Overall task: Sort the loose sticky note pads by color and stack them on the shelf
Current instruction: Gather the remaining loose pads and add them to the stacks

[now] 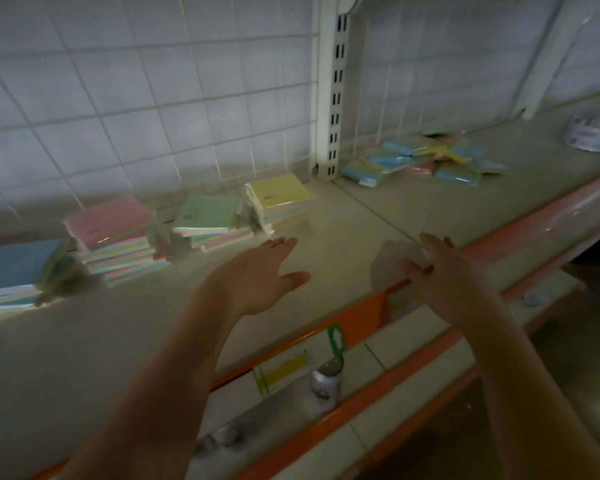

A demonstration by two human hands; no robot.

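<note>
Several stacks of sticky note pads line the back of the shelf [343, 237]: a blue-topped stack [18, 265], a pink-topped stack [113, 223], a green-topped stack [208, 213] and a yellow-topped stack [279, 192]. A loose heap of blue, yellow and pink pads [426, 157] lies further right, past the upright. My left hand [260, 275] hovers flat over the shelf just in front of the green and yellow stacks, fingers straight, holding nothing. My right hand [437, 268] hangs over the shelf's front edge with loosely bent fingers and nothing in it.
A slotted white upright [335, 88] divides the tiled back wall. A white plastic bundle [593, 131] sits at the far right of the shelf. Below the orange front rail [499, 233], a lower shelf carries a small bottle [326, 379] and price labels.
</note>
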